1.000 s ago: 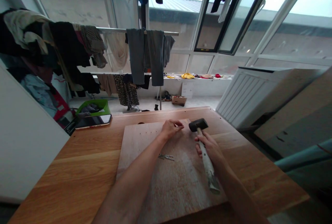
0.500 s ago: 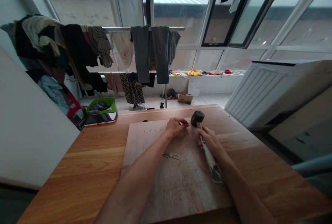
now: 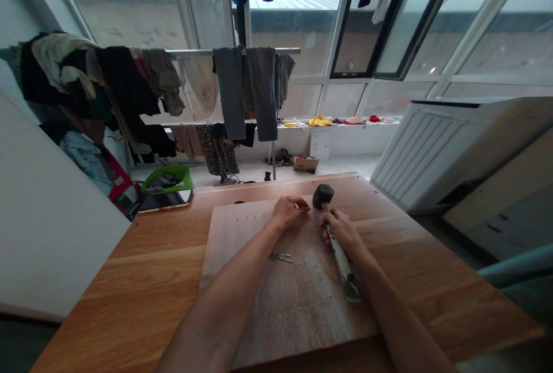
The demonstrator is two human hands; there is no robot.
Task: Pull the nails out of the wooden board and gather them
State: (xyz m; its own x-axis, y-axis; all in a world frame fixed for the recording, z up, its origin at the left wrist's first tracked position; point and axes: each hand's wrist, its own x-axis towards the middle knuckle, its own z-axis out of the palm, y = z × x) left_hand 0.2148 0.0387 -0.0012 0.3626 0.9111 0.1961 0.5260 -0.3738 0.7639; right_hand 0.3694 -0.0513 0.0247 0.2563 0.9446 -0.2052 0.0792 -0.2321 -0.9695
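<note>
My right hand [image 3: 341, 228] is wrapped round the handle of a mallet [image 3: 323, 195] with a black head and a worn, pale handle. The mallet's head is raised slightly at the far right part of a pale wooden board [image 3: 311, 298]. Close to the head, my left hand [image 3: 290, 212] pinches a thin nail at the board's far edge; the fingers hide most of it. Several loose nails [image 3: 280, 258] lie on the board beside my left forearm. A row of small dark dots [image 3: 247, 218] marks the board's far left part.
The board lies on a wooden table [image 3: 142, 269]. A phone [image 3: 166, 200] rests at the table's far left corner, with a green basin [image 3: 185, 176] beyond it. Clothes hang on a rack [image 3: 289, 50] by the windows. A white ribbed panel [image 3: 415, 148] stands at the right.
The whole view has shifted slightly, so things appear a little further left. Both hands keep their grips, and the mallet stays near the left fingers.
</note>
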